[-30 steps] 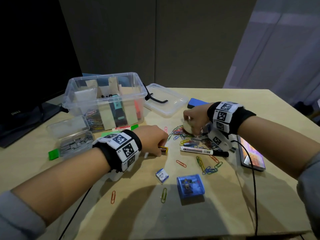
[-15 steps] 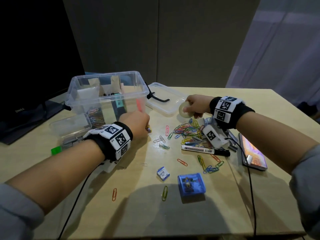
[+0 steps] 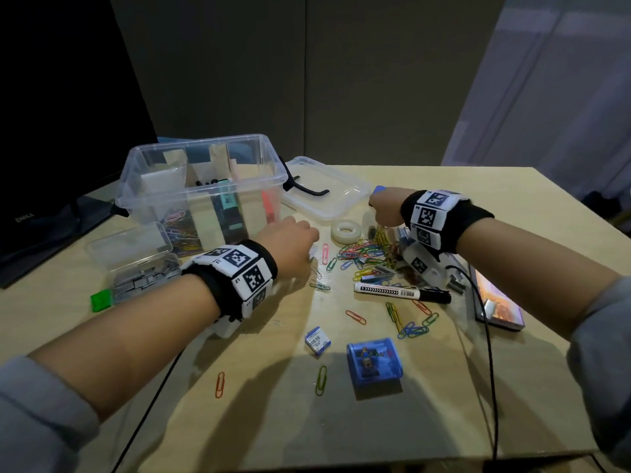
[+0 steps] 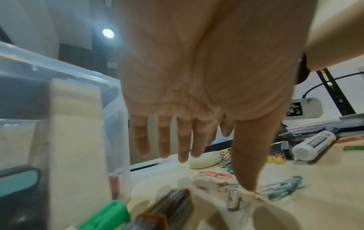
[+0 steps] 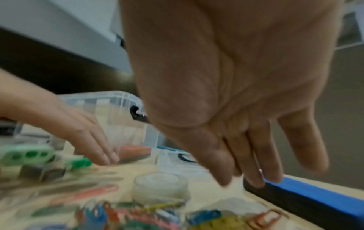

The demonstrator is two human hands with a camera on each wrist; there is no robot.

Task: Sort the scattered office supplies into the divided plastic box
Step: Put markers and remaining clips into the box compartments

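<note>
Two bare hands hover over a wooden table strewn with office supplies, beside a clear divided plastic box.

The box stands at the table's far left, holding highlighters and paper clips between card dividers; its lid lies just right of it. The left hand hangs beside the box front, fingers straight and empty. The right hand, fingers loosely extended and empty, hovers over a tape roll and a heap of coloured paper clips. Nearer lie a marker and a blue sharpener.
</note>
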